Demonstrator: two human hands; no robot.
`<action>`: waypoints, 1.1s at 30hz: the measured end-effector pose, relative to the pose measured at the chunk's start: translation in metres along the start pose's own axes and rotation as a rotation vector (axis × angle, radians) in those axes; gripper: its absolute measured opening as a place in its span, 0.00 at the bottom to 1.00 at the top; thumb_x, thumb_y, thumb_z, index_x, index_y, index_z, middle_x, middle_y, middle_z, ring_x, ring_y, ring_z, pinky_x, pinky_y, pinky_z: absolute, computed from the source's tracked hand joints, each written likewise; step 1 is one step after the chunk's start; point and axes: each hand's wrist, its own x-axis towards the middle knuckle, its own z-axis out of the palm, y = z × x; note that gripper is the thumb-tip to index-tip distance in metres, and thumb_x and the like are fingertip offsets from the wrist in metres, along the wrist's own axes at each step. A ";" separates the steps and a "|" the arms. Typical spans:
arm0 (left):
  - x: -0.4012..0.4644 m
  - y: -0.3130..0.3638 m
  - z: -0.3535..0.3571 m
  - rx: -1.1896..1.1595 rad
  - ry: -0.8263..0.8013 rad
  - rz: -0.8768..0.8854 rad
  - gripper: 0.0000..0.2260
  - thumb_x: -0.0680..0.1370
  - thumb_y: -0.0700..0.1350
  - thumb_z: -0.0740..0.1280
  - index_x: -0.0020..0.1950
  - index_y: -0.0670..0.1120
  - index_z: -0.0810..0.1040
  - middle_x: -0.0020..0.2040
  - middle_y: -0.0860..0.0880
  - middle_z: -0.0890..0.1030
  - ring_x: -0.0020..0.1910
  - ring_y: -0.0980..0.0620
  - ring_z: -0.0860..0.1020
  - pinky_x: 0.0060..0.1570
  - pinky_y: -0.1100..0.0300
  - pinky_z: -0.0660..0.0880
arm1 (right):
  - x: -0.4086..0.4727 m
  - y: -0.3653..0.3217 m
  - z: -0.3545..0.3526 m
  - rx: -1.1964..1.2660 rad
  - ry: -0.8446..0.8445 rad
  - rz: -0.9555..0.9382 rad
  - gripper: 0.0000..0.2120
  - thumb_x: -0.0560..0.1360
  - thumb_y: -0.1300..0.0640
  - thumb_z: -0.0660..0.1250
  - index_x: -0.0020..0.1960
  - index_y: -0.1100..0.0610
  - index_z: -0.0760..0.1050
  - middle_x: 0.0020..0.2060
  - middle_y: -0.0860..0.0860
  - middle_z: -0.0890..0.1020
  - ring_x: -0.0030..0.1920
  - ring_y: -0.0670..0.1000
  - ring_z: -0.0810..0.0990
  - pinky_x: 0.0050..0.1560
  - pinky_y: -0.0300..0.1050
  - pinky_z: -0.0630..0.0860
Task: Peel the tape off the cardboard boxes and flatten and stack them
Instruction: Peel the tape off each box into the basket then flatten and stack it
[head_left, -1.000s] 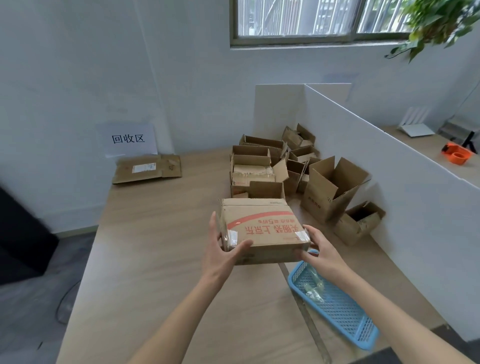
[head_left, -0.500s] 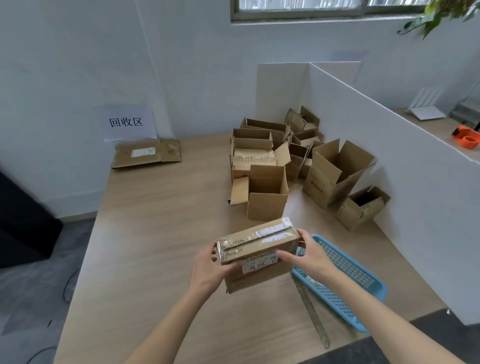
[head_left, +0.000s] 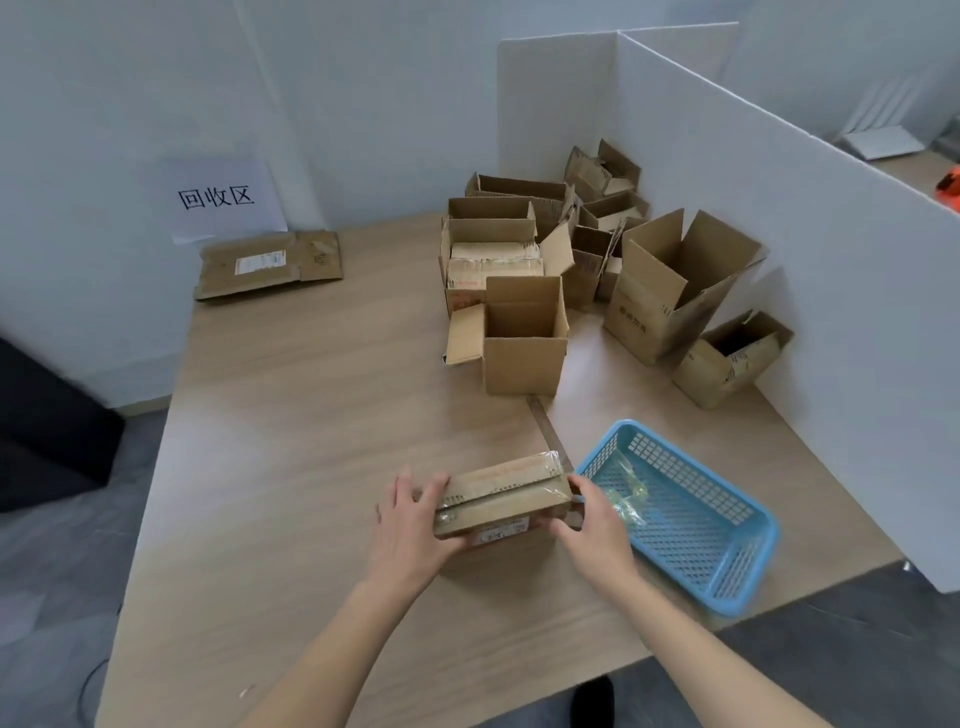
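Observation:
A small closed cardboard box (head_left: 501, 496) with clear tape along its top seam sits low over the wooden table (head_left: 291, 415) near the front. My left hand (head_left: 413, 525) grips its left end, and my right hand (head_left: 592, 525) grips its right end. A flattened box (head_left: 270, 265) lies at the back left under a paper sign (head_left: 218, 200). Several open boxes (head_left: 524, 338) crowd the back right of the table.
A blue plastic basket (head_left: 727, 561) with crumpled clear tape (head_left: 626, 493) in it stands just right of my right hand. A white partition (head_left: 805, 249) walls off the right side. A strip of tape (head_left: 545, 426) runs along the table's seam.
Both hands have turned the box over and brought it down toward the table and closer to me. The view has tilted downward.

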 end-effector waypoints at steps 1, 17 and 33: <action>0.003 0.004 0.003 0.065 0.013 0.069 0.40 0.72 0.71 0.68 0.80 0.60 0.59 0.81 0.47 0.57 0.80 0.44 0.57 0.76 0.42 0.57 | -0.001 0.001 0.002 0.013 0.007 -0.006 0.28 0.71 0.49 0.78 0.67 0.43 0.70 0.58 0.33 0.75 0.57 0.34 0.75 0.56 0.34 0.72; 0.013 0.032 0.027 0.212 0.125 0.370 0.32 0.79 0.72 0.50 0.80 0.61 0.61 0.68 0.52 0.73 0.67 0.48 0.71 0.70 0.48 0.62 | 0.003 0.033 -0.001 0.054 -0.041 0.066 0.06 0.77 0.56 0.74 0.43 0.48 0.80 0.38 0.43 0.85 0.41 0.41 0.83 0.47 0.45 0.81; 0.005 0.029 0.036 0.146 0.028 0.366 0.32 0.79 0.71 0.52 0.82 0.65 0.53 0.71 0.53 0.70 0.71 0.50 0.69 0.71 0.50 0.60 | 0.006 -0.032 -0.063 0.053 0.028 -0.019 0.03 0.79 0.57 0.70 0.46 0.53 0.81 0.44 0.46 0.84 0.47 0.46 0.82 0.50 0.41 0.79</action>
